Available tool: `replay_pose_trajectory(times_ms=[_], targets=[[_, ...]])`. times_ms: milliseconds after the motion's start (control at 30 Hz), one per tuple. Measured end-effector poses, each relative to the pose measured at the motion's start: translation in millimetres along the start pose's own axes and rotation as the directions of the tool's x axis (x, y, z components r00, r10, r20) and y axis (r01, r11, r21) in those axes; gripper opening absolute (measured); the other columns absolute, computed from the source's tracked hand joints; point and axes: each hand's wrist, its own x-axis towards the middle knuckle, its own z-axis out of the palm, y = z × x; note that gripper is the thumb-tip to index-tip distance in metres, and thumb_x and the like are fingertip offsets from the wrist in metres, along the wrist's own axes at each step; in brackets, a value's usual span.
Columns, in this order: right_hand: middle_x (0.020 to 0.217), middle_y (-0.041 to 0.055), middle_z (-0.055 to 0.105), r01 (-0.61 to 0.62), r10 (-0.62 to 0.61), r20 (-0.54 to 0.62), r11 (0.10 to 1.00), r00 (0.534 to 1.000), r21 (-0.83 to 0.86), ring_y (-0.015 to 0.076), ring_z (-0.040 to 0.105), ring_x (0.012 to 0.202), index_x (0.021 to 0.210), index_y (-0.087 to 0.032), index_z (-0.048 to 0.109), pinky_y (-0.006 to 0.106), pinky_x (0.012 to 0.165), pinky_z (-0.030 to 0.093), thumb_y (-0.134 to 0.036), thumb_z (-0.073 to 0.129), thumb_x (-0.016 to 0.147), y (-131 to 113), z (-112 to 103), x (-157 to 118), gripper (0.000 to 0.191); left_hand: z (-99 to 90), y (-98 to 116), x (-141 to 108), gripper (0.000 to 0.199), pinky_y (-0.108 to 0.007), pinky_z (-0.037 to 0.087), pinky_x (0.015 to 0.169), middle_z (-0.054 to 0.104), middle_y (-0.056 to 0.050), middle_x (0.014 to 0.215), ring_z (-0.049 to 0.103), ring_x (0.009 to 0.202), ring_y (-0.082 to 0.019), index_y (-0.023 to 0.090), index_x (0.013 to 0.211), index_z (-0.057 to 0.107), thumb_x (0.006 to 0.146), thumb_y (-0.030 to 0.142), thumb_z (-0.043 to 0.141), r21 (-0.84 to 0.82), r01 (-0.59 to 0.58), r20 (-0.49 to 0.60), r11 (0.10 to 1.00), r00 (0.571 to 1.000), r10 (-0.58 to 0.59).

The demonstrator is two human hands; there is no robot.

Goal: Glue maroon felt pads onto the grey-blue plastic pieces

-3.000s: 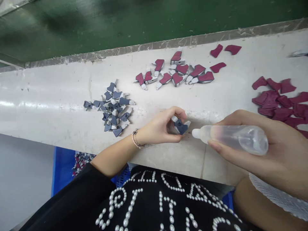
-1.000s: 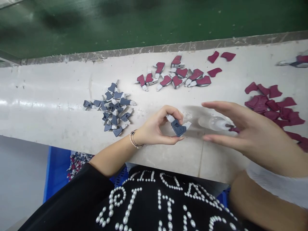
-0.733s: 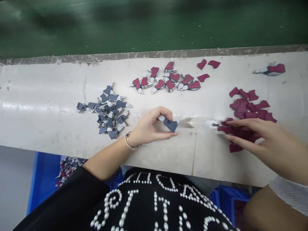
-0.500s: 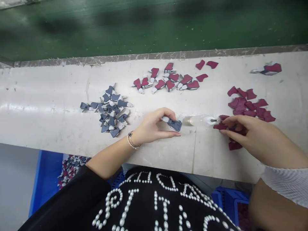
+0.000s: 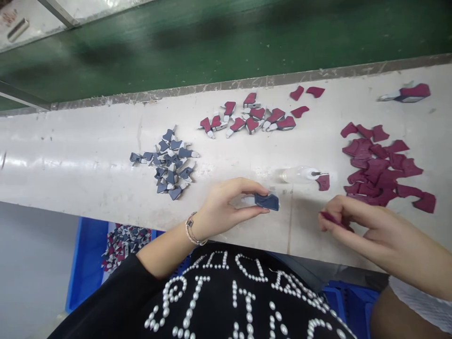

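The blue part is pinched over the table by the left hand, thumb and fingers clamped on it. A maroon piece is now lifted clear of the maroon pile, nipped in the right hand, fingertips together, so both hands are tied up. Looks like nothing's blocked: the bottle is parked just beyond them.

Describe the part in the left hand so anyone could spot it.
Over the white worktable, find the left hand with thin bracelets. It pinches a slate blue and pale grey angular plastic part. Unlike the clustered blue and grey plastic parts, it is held.
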Motion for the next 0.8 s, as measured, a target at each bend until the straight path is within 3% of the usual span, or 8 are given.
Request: replay_pose_trajectory(times_ms=[100, 167, 367, 467, 533, 633, 700, 800], targets=[[0.069, -0.0020, 0.050, -0.025, -0.012, 0.214, 0.986, 0.977, 0.166, 0.0179, 0.048, 0.062, 0.073, -0.026, 0.045, 0.032, 0.055, 0.042, -0.050, 0.065, 0.091, -3.8, 13.9, 1.5, 0.036, 7.7, 0.5, -9.7, 0.034, -0.027, 0.067, 0.083, 0.078, -0.006, 0.100, 0.076, 0.091, -0.015, 0.020, 0.108, 0.071, 0.078, 0.028, 0.085, -0.028, 0.151, -0.032, 0.988, 0.988, -0.152], [0.071, -0.0023, 0.051, -0.019, -0.043, 0.266, 0.973, 0.963, 0.228, 0.0175, 0.049, 0.064, 0.073, -0.026, 0.048, 0.032, 0.058, 0.045, -0.048, 0.069, 0.089, -7.8, 19.6, 6.3, 0.035, 12.2, -1.2, -13.3, 0.032, -0.028, 0.068, 0.083, 0.078, -0.006, 0.098, 0.077, 0.091, -0.016, 0.019, 0.103, 0.072, 0.077, 0.029, 0.086, -0.049, 0.233, -0.049, 0.971, 0.971, -0.235], [0.097, 0.0018, 0.072, 0.161, -0.215, 0.196, 0.952, 0.957, 0.259, 0.0196, 0.070, 0.087, 0.102, -0.033, 0.073, 0.031, 0.073, 0.057, -0.044, 0.057, 0.100, -21.6, 23.5, 14.3, 0.020, 21.6, -12.1, -18.0, 0.032, -0.031, 0.070, 0.083, 0.078, -0.007, 0.100, 0.078, 0.092, -0.017, 0.017, 0.095, 0.072, 0.072, 0.029, 0.090, -0.183, 0.326, -0.115, 0.927, 0.930, -0.350], [0.105, 0.0009, 0.074, 0.111, -0.140, 0.096, 0.959, 0.986, 0.260, 0.0204, 0.073, 0.093, 0.122, -0.037, 0.067, 0.032, 0.077, 0.061, -0.045, 0.062, 0.097, -27.8, 25.4, 14.2, 0.027, 25.3, -14.9, -20.1, 0.031, -0.032, 0.069, 0.087, 0.078, -0.007, 0.102, 0.078, 0.094, -0.017, 0.017, 0.098, 0.072, 0.074, 0.027, 0.089, -0.244, 0.317, -0.098, 0.916, 0.932, -0.349], [0.101, -0.0001, 0.075, 0.056, -0.075, 0.064, 0.963, 0.995, 0.264, 0.0199, 0.073, 0.086, 0.116, -0.036, 0.068, 0.031, 0.071, 0.062, -0.048, 0.066, 0.094, -33.6, 25.9, 15.3, 0.025, 26.8, -15.2, -21.1, 0.032, -0.034, 0.068, 0.090, 0.079, -0.007, 0.103, 0.078, 0.096, -0.018, 0.018, 0.101, 0.073, 0.075, 0.026, 0.088, -0.233, 0.305, -0.096, 0.923, 0.938, -0.334], [0.090, 0.0000, 0.073, 0.112, -0.125, 0.051, 0.972, 0.991, 0.207, 0.0201, 0.070, 0.078, 0.091, -0.033, 0.072, 0.034, 0.064, 0.061, -0.049, 0.063, 0.095, -43.5, 23.8, 18.6, 0.019, 26.7, -14.6, -21.5, 0.032, -0.034, 0.067, 0.091, 0.080, -0.007, 0.104, 0.077, 0.097, -0.018, 0.020, 0.103, 0.075, 0.075, 0.026, 0.088, -0.147, 0.264, -0.110, 0.953, 0.953, -0.281], [0.089, -0.0002, 0.074, 0.144, -0.158, 0.050, 0.967, 0.986, 0.210, 0.0203, 0.071, 0.078, 0.092, -0.035, 0.075, 0.035, 0.063, 0.062, -0.048, 0.063, 0.095, -48.8, 22.2, 20.6, 0.018, 25.3, -14.2, -21.0, 0.031, -0.033, 0.066, 0.089, 0.080, -0.007, 0.104, 0.077, 0.097, -0.018, 0.021, 0.105, 0.076, 0.076, 0.025, 0.087, -0.091, 0.221, -0.110, 0.971, 0.967, -0.230], [0.090, -0.0025, 0.077, 0.065, -0.084, 0.050, 0.953, 0.995, 0.296, 0.0195, 0.074, 0.076, 0.100, -0.039, 0.077, 0.033, 0.064, 0.064, -0.048, 0.070, 0.091, -53.5, 22.9, 22.8, 0.015, 23.3, -13.7, -19.8, 0.029, -0.033, 0.066, 0.090, 0.080, -0.007, 0.104, 0.077, 0.097, -0.018, 0.020, 0.105, 0.075, 0.078, 0.022, 0.085, -0.039, 0.150, -0.119, 0.988, 0.981, -0.154]])
